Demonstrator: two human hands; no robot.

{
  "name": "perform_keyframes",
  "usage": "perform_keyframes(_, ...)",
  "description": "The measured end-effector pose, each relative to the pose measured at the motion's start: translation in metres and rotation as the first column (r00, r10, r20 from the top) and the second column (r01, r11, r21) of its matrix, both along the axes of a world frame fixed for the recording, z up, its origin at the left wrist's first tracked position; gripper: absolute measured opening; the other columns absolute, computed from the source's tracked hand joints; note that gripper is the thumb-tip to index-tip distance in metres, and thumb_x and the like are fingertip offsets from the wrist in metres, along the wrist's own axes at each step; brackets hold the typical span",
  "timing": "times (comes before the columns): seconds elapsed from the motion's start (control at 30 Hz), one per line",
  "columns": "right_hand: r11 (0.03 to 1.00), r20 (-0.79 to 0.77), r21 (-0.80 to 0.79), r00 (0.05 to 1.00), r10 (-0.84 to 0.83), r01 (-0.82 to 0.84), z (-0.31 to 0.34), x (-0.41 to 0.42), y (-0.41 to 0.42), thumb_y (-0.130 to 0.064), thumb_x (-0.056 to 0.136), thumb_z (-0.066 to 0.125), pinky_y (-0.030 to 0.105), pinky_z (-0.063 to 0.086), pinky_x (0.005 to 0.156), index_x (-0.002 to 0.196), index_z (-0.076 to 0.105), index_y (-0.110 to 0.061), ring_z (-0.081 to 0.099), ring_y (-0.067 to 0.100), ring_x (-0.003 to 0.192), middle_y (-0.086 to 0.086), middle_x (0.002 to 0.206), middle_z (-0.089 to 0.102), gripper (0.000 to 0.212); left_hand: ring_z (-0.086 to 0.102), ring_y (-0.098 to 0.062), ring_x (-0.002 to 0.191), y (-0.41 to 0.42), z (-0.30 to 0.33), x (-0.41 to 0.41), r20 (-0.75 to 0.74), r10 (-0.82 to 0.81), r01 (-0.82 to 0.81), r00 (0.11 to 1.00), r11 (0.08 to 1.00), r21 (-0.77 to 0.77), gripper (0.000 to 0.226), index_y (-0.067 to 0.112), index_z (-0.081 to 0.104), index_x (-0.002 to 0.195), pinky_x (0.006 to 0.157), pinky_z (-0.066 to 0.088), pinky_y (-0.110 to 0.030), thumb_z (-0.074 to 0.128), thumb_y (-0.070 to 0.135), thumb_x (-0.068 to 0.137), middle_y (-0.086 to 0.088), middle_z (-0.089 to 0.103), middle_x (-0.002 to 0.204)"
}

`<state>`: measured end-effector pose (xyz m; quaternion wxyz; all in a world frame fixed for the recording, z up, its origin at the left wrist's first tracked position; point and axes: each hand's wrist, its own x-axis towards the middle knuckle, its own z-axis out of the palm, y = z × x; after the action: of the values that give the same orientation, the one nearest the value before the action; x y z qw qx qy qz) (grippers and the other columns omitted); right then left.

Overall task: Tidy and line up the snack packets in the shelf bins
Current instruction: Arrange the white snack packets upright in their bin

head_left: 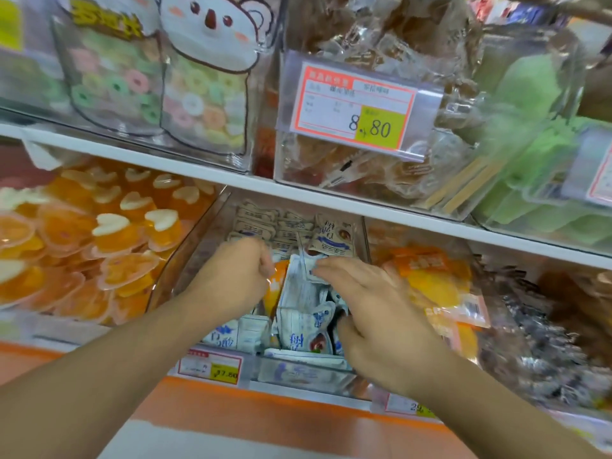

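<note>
We had both hands in the clear middle bin (212,226) on the lower shelf, where the white-and-blue snack packets (304,303) lay jumbled. Our left hand (238,270) was curled into a fist, fingers together at a packet's edge. Our right hand (374,313) hovered with fingers apart, its fingertips touching one small packet (314,271).

White-and-blue snack packets (303,303), orange heart jellies (109,233), yellow-and-red price tag (356,109)
</note>
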<state>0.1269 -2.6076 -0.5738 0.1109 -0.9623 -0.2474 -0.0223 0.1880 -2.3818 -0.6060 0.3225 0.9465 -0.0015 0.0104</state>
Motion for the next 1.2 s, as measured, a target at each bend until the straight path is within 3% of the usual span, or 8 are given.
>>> perform_keyframes(0.17,0.991,-0.05,0.116,0.996,-0.069,0.074,-0.006,-0.002,0.014,-0.025,0.101,0.054,0.025,0.04,0.106,0.156,0.032,-0.031,0.049,0.016,0.131,-0.013,0.159,0.036,0.06,0.061,-0.017,0.058,0.022,0.031,-0.034,0.322,0.115,-0.107,0.94,0.993,-0.042,0.016,0.026,0.053,0.089,0.051,0.052,-0.039,0.058,0.015,0.1,0.001,0.064,0.064)
perform_keyframes(0.27,0.966,-0.085,0.219,0.989,-0.119,0.135,-0.001,-0.008,0.018,-0.036,0.102,0.06,0.021,0.036,0.092,0.154,0.03,-0.035,0.051,0.01,0.106,-0.017,0.155,0.038,0.06,0.064,-0.02,0.054,0.024,0.046,-0.062,0.503,0.039,0.009,0.863,0.996,-0.094,0.014,0.028,0.048,0.093,0.048,0.051,-0.047,0.057,0.02,0.101,0.002,0.064,0.06)
perform_keyframes(0.37,0.911,-0.158,0.367,0.978,-0.137,0.187,0.006,-0.016,0.018,-0.044,0.096,0.071,0.019,0.039,0.1,0.146,0.038,-0.042,0.046,-0.004,0.128,-0.027,0.143,0.048,0.06,0.069,-0.016,0.059,0.014,0.054,-0.082,0.49,0.013,0.127,0.871,0.96,-0.251,0.013,0.027,0.051,0.093,0.053,0.055,-0.04,0.059,0.019,0.1,0.003,0.068,0.066)
perform_keyframes(0.53,0.748,-0.308,0.602,0.946,-0.103,0.278,0.019,-0.033,-0.008,-0.022,0.097,0.073,0.031,0.057,0.082,0.114,0.067,-0.031,0.07,0.002,0.095,-0.015,0.102,0.076,0.021,0.073,-0.012,0.082,-0.028,0.054,-0.093,0.279,-0.136,0.265,0.951,0.821,-0.505,0.006,0.027,0.055,0.101,0.071,0.062,-0.043,0.06,0.024,0.101,0.004,0.074,0.091)
perform_keyframes(0.67,0.745,-0.228,0.501,0.898,-0.376,0.439,0.026,-0.031,-0.062,-0.03,0.097,0.071,0.033,0.055,0.069,0.105,0.06,-0.029,0.07,0.007,0.084,-0.006,0.086,0.072,0.014,0.067,0.002,0.097,-0.034,0.045,-0.083,0.222,-0.18,0.234,0.958,0.94,-0.249,0.019,0.043,0.05,0.114,0.078,0.058,-0.034,0.059,0.034,0.1,0.024,0.064,0.118)
perform_keyframes(0.8,0.75,0.223,-0.038,0.737,-0.638,0.66,0.011,-0.017,-0.107,-0.046,0.09,0.072,0.049,0.047,0.079,0.11,0.056,-0.004,0.054,0.041,0.098,0.015,0.095,0.062,0.049,0.049,-0.003,0.128,-0.035,0.036,-0.062,0.176,-0.304,0.294,0.936,0.952,0.083,0.039,0.044,0.042,0.138,0.104,0.044,-0.03,0.056,0.035,0.102,0.023,0.046,0.145)
perform_keyframes(0.97,0.911,0.254,-0.016,0.883,-0.396,0.413,0.008,-0.017,-0.084,-0.039,0.088,0.063,0.048,0.046,0.1,0.13,0.054,-0.009,0.048,0.034,0.116,0.012,0.122,0.056,0.052,0.014,-0.012,0.154,-0.061,0.017,-0.021,0.085,-0.496,0.451,0.864,0.839,0.304,0.056,0.039,0.033,0.155,0.125,0.016,-0.033,0.052,0.045,0.102,0.016,0.017,0.167)
perform_keyframes(1.2,0.995,0.094,-0.023,0.991,-0.097,0.1,-0.016,-0.004,-0.048,-0.052,0.096,0.044,0.027,0.022,0.123,0.15,0.05,-0.023,0.034,0.019,0.15,-0.005,0.163,0.035,0.062,-0.001,-0.013,0.157,-0.035,-0.005,0.011,-0.092,-0.493,0.43,0.865,0.635,0.642,0.061,0.041,0.042,0.148,0.123,0.022,-0.052,0.036,0.069,0.095,0.017,0.001,0.17)
